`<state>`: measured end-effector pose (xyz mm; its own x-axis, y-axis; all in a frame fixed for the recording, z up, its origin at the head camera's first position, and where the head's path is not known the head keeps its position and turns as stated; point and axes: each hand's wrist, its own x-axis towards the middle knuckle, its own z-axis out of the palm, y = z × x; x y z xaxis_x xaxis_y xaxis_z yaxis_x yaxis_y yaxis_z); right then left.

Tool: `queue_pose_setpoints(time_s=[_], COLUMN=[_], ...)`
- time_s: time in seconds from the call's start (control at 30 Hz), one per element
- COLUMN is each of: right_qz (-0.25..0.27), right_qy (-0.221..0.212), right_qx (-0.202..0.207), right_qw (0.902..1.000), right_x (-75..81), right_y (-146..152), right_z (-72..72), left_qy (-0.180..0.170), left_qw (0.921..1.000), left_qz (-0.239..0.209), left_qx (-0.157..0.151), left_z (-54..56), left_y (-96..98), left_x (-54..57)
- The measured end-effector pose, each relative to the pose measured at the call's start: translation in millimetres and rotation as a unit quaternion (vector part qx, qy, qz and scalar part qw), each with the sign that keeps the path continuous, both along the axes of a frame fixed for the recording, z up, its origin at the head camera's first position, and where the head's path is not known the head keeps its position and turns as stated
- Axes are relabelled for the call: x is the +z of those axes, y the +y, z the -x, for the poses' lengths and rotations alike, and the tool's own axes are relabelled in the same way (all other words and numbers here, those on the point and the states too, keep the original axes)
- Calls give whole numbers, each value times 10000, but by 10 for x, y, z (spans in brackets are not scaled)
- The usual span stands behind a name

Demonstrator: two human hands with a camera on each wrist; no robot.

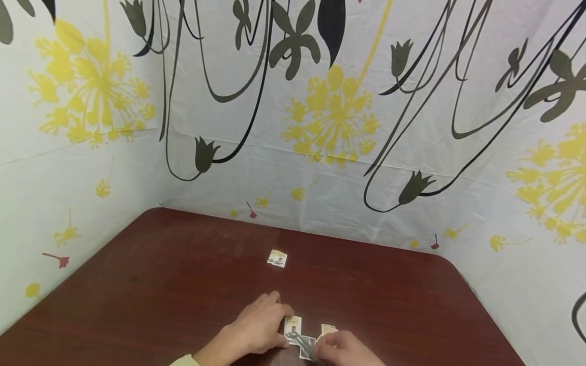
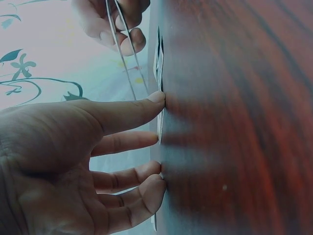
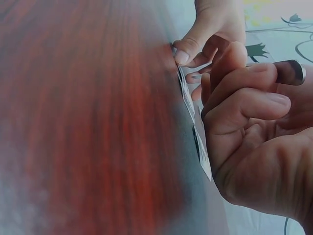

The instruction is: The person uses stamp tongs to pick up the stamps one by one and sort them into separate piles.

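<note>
My right hand [image 1: 348, 349] grips metal tweezers [image 2: 128, 58], whose tips overlap a small printed card [image 1: 293, 322] in the head view. The bent end of the tweezers sticks out behind the curled fingers in the right wrist view. My left hand [image 1: 257, 326] is spread over the table beside that card, its thumb tip [image 2: 157, 97] down at the card and its other fingertips touching down nearby. A darker card [image 1: 308, 349] lies below the tweezers, against the first one. Another card [image 1: 327, 329] is partly hidden behind my right hand.
A separate small card [image 1: 277, 258] lies farther back on the dark red-brown wooden table [image 1: 192, 274]. White sheeting [image 1: 256, 178] with yellow and grey flower prints hangs along the table's far and side edges.
</note>
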<state>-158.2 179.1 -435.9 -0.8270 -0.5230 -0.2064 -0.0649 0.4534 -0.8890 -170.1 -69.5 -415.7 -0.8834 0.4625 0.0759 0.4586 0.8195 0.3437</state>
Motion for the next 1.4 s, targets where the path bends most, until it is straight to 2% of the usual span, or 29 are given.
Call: queue_pose_setpoints(time_s=[0.1, 0.3, 0.37, 0.47, 0.63, 0.73, 0.97, 1.2, 1.4], right_qz=[8, -34, -73, -47, -35, -94, -84, -172, -77], right_qy=[72, 211, 202, 210, 279, 305, 262, 198, 136], right_qx=[48, 105, 109, 155, 276, 281, 209, 56, 61], right_qw=[10000, 9997, 9997, 9996, 9992, 9991, 9994, 9996, 9999], right_x=[-101, -470, -520, -464, -214, -121, -212, 5, -9], right_y=[33, 169, 186, 169, 81, 41, 41, -87, -97], right_z=[44, 205, 231, 206, 97, 57, 78, -41, -32], left_qy=[37, 77, 71, 72, 75, 90, 154, 119, 157], left_qw=[10000, 9999, 9999, 9999, 9999, 9999, 9998, 9999, 9999], left_qz=[-12, -71, -70, -75, -86, -103, -92, -83, -63], left_qx=[11, 36, 53, 67, 57, 48, 8, 2, 10], left_z=[2, 0, -1, -5, -4, -5, -10, -10, -11], left_y=[1, -2, -5, -10, -9, -5, -14, -10, -1], left_x=[1, 6, 4, 7, 7, 9, -18, -17, -33])
